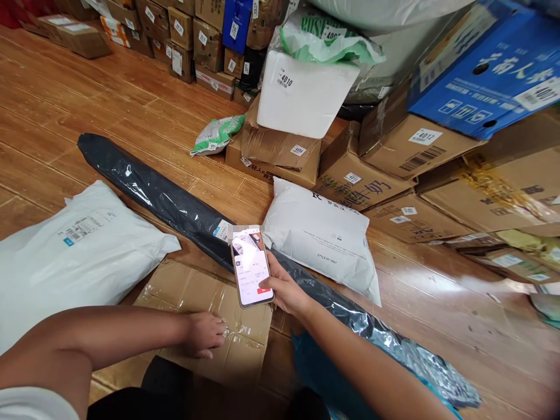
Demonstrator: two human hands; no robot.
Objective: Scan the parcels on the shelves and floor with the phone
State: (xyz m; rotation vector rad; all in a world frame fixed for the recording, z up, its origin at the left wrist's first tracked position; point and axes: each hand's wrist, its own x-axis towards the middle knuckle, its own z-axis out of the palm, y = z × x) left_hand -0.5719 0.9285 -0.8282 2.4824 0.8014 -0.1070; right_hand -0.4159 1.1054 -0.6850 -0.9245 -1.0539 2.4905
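My right hand point(287, 287) is wrapped round a smartphone point(254, 271), its thumb over the lower right of the lit screen. The screen shows a camera picture at the top and a red button near the bottom. Behind the phone lies a long black plastic-wrapped parcel point(157, 195), with a white label point(222, 230) beside the phone's upper left. My left hand point(205, 334) rests palm down on a flat cardboard box point(188, 286), fingers loosely stretched and holding nothing.
A big white mailer bag point(87, 245) lies at left, a smaller white bag point(324, 233) at right. Numbered cardboard boxes point(389, 216), a white foam box point(306, 93) and a blue carton point(485, 70) are stacked at right. More boxes point(179, 29) line the back. Blue plastic point(324, 367) lies below my right forearm.
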